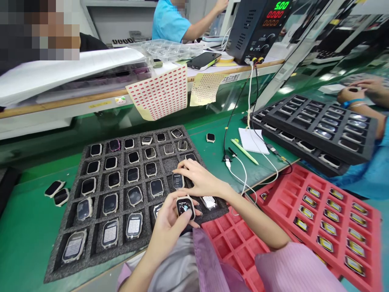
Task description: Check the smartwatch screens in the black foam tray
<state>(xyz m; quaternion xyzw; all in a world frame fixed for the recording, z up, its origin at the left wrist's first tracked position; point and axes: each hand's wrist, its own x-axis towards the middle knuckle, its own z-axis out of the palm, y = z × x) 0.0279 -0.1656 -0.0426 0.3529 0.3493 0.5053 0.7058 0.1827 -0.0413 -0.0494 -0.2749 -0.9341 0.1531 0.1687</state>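
Note:
My left hand [173, 217] holds a smartwatch case [184, 206] without a strap. Its screen is lit, and the thumb lies on the glass. Just beyond, my right hand [199, 178] has thumb and fingers around a second watch case [178, 181] at the foam tray, its screen showing a list. The dark grey foam tray [100, 255] carries rows of similar watch cases, several with white printed labels on the glass. One labelled watch case [209, 202] lies under my right wrist. My hands and forearms hide part of the tray's near right side.
Loose watches [54, 188] lie left of the tray, another watch [210, 138] beyond it. Cables, a green pen [244, 151] and white paper [253, 141] are right. Red trays [330, 257] and stacked black trays [361, 129] stand farther right. A power supply [253, 32] sits on the shelf; co-workers sit nearby.

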